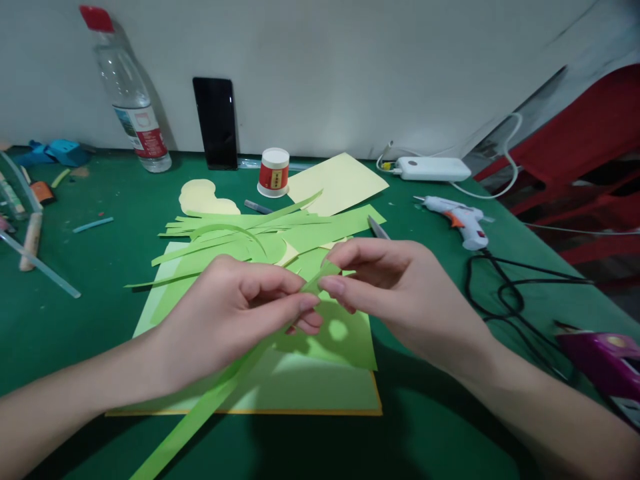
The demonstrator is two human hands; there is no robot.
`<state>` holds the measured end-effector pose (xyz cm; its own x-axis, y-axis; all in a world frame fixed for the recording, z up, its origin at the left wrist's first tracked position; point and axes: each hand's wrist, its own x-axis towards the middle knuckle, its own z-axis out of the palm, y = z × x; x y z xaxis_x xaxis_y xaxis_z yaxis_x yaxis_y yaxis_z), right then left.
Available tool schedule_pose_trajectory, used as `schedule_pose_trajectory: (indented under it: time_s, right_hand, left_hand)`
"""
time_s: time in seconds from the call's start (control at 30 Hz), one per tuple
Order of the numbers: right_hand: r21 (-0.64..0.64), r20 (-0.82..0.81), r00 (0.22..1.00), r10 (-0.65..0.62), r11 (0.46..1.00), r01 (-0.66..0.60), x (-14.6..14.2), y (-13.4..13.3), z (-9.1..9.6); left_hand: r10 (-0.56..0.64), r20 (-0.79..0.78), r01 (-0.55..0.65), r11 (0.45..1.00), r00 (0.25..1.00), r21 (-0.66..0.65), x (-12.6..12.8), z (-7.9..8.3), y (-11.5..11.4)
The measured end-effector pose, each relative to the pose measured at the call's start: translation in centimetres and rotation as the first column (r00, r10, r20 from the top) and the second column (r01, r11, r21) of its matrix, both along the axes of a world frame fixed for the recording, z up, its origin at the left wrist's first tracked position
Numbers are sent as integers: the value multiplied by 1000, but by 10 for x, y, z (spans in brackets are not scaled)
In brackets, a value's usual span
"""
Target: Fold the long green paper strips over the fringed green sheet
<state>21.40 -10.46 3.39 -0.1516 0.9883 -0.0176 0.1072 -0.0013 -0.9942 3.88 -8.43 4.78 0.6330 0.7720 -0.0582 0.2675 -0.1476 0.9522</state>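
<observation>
A long green paper strip [200, 417] runs from the front edge of the view up under my left hand [220, 307]. My left thumb and fingers are closed on the strip near its far end. At that end, my right hand [390, 273] pinches the strip between thumb and index finger. Beneath both hands lie green paper sheets [345, 340] on a pale green sheet with an orange edge [320, 387]. Cut green strips [215, 233] are heaped just beyond my left hand. Scissors [377, 228] show only a blade tip behind my right hand.
A red paper cup [274, 175], a phone [216, 123] and a water bottle [133, 100] stand along the wall. To the right are a glue gun [457, 219] with a black cable [500, 293], a white power strip [433, 169] and a purple tool [600, 363]. Glue sticks [45, 267] lie left.
</observation>
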Motion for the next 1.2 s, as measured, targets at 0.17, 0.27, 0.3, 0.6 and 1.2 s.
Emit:
schedule_pose_trajectory:
  time_s: [0.17,0.27,0.3,0.6,1.2]
  right_hand:
    - [22,5,1000,1,1000,-1,0,-1,-1]
    - [-19,9,1000,21,1000,-21,1,0,0]
    - [-43,13,999,39,998,-38,2,0,1]
    - [-138,-95,986,138,979,-151,8,1,-1]
    - [-63,-147,989,26,997,-35,11,11,2]
  left_hand:
    - [5,36,-3,998,999,-68,0,1,-1]
    - [8,65,0,994,998,-111,1,2,-1]
    - [14,71,-6,993,997,-118,1,2,-1]
    - [28,86,-16,991,996,-136,0,1,0]
    - [114,44,-109,988,992,-108,4,3,2]
